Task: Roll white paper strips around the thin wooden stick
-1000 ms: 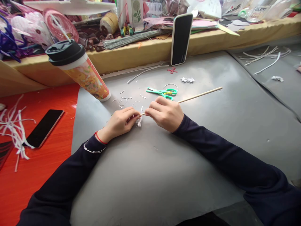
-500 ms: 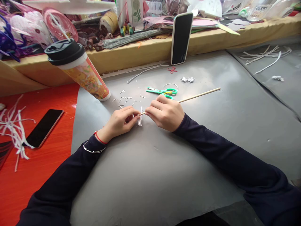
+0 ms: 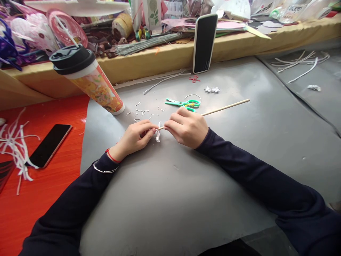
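Between the fingertips of my left hand (image 3: 137, 137) is a small white knotted cord (image 3: 158, 136), its short ends sticking out above and below. My right hand (image 3: 188, 127) is closed round a thin wooden stick (image 3: 227, 107), which slants up to the right past my knuckles. The stick's near tip meets the white cord at my left fingertips; whether it passes into a loop there is hidden. Just beyond my right hand lie green-handled scissors (image 3: 176, 102) with a yellow tie on them. Short white cord scraps (image 3: 144, 112) are scattered beyond my left hand.
A tall patterned cup (image 3: 98, 87) with a black lid stands at the left. A phone (image 3: 204, 44) leans upright at the back; another phone (image 3: 50, 145) lies on the red surface beside white strips (image 3: 20, 142). White flower-shaped knots (image 3: 212, 90) and a red knot (image 3: 194, 79) lie farther back.
Both hands keep nearly the same place and grip. My left fingertips have shifted very slightly at the white cord, and the whole view has moved a little.
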### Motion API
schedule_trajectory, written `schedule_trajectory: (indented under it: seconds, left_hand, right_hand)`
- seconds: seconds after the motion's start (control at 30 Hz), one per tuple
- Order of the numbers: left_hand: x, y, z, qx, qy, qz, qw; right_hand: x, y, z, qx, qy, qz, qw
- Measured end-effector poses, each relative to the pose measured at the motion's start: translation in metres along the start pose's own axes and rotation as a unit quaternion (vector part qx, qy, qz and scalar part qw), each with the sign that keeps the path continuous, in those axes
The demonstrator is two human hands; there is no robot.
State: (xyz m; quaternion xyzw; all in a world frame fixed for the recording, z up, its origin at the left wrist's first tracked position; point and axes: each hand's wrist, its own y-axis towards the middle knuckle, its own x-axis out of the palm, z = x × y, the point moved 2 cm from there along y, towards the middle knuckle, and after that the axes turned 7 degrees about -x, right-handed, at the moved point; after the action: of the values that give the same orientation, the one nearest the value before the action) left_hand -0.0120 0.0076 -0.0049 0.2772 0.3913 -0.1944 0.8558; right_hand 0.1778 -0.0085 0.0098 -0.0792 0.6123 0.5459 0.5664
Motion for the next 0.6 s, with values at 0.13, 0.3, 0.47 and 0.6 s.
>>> schedule_trajectory:
  seconds: [0.13,0.3,0.47,0.6]
  left_hand:
    - [0.0006,0.0005,-0.0005,-0.011,0.002,-0.012,1.000]
    - [0.0010,0.0013,-0.0004,-0.014,0.007,-0.023,1.000]
    - [0.0001,0.0014,0.0004,-0.016,0.007,-0.017,1.000]
    - [0.0001,0.0010,0.0006,-0.010,0.011,-0.013,1.000]
  right_hand:
    - [0.0000,-0.0002,-0.0002,-0.005,-0.015,0.006,1.000]
    - [0.0003,-0.0004,-0.0006,-0.012,-0.027,0.015,0.999]
    - [0.0007,-0.0004,-0.0006,-0.006,-0.014,0.003,1.000]
    - [0.0004,-0.0005,-0.0006,-0.008,-0.014,0.008,1.000]
